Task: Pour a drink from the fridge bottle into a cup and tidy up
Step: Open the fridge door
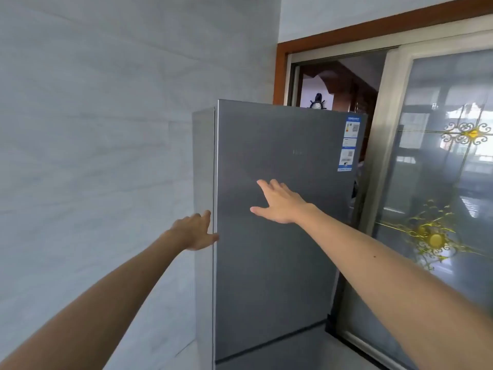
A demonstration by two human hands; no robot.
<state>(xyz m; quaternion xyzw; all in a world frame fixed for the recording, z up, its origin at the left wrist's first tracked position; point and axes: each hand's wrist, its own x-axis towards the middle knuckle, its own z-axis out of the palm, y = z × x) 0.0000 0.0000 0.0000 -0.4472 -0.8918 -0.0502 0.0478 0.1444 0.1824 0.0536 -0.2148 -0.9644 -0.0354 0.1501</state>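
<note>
Left hand (193,232), right hand (280,204) — both at fridge door (266,276).

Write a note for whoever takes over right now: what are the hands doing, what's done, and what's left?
Hands: left hand open, at the left edge of the fridge door, thumb at the seam. The right hand is open, fingers spread, at the door's front; contact unclear.
Things: the door looks shut; bottle and cup not in view.
Done: nothing visible.
Left: open the fridge, take the bottle, pour into a cup, tidy up.
</note>
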